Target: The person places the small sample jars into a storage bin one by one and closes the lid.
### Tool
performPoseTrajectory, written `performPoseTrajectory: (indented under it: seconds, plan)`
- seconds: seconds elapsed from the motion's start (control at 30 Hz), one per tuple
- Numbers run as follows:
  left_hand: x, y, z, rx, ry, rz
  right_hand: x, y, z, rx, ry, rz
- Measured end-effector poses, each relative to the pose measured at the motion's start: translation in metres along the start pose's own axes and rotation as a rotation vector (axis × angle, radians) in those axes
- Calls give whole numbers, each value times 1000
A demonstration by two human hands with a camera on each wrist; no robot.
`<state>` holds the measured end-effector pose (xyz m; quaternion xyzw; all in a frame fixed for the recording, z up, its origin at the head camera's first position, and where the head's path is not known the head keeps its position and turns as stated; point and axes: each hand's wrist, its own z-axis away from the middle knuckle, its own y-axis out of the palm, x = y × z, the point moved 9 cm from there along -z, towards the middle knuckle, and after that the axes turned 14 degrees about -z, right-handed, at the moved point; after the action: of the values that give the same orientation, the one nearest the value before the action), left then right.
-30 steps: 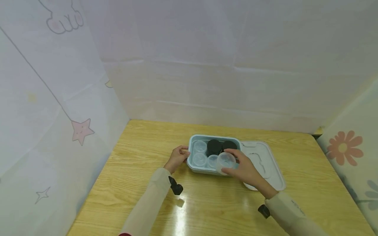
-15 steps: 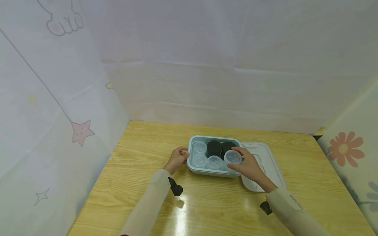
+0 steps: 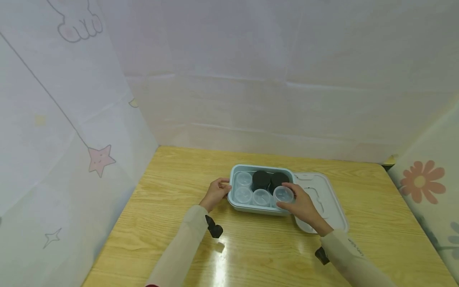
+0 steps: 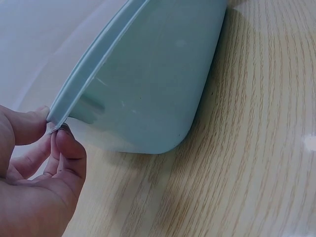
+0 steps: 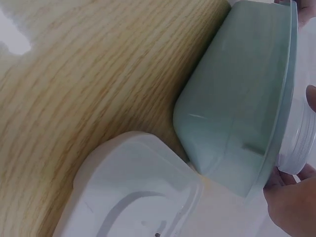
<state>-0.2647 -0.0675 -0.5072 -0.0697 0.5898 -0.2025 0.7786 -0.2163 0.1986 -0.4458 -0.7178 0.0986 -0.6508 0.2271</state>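
Observation:
A pale blue-green plastic box (image 3: 251, 209) holds two black-topped jars (image 3: 261, 180) and several clear-topped jars (image 3: 261, 197). Its left end rim is pinched between the thumb and fingers of my left hand (image 3: 215, 195); the left wrist view shows the grip close up on the box (image 4: 148, 79). My right hand (image 3: 303, 205) grips a clear plastic jar (image 3: 283, 194) by its sides over the box's front right corner. In the right wrist view that jar (image 5: 298, 140) shows a ribbed rim and sits right at the box edge, its lower part hidden by the box wall.
A whitish lid (image 3: 324, 199) with a raised outline lies on the wooden table (image 3: 172, 175), close against the box's right end. Pale printed cloth (image 3: 229, 99) hangs behind the table and along both sides.
My right hand has carried the clear jar rightward from the front middle of the box to its front right corner, then slightly lower. The left hand keeps its grip on the rim.

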Motion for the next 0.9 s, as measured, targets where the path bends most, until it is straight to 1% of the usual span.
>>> performPoseTrajectory:
  seconds: [0.23,0.47,0.57,0.77,0.9]
  plan:
    - [-1,0,0,6,2,1,-1,2,-1,-24,-54,43]
    - [-4,-1,1,11,8,0,0,5,-3,-37,-80,69]
    - [-4,-1,1,7,16,2,0,6,-4,-36,-80,72]
    - [-4,-1,0,4,14,19,-1,7,-3,-26,-51,81]
    - [-6,0,1,19,12,23,-2,8,-2,-15,-45,59]
